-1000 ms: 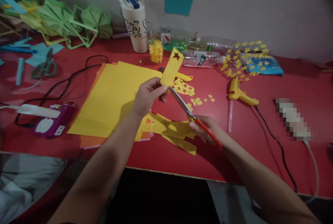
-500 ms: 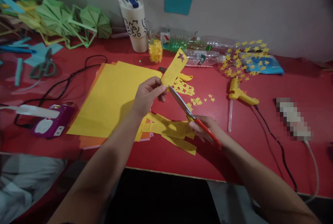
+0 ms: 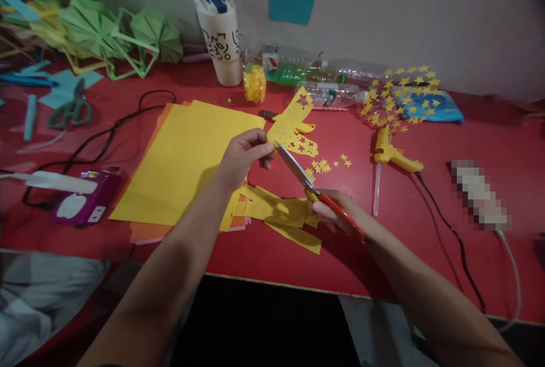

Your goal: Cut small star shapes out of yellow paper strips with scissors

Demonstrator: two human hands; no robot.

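My left hand pinches the lower end of a yellow paper strip, which has a star-shaped hole near its top. In my right hand is a pair of scissors with red handles, its blade tips at the strip's lower end beside my left fingertips. Under and behind the strip lies a yellow paper scrap full of star holes, with small cut-out stars near it. More yellow strips lie below my hands, next to a stack of yellow sheets.
A yellow glue gun with its cord lies right, below stars on thin stems. Along the wall are a white tumbler, a cup of yellow pieces and plastic bottles. Grey scissors and a purple power block lie left.
The paper strip has tilted further right and its top end has dropped slightly. My left hand has shifted a little; the scissors stay almost in place.
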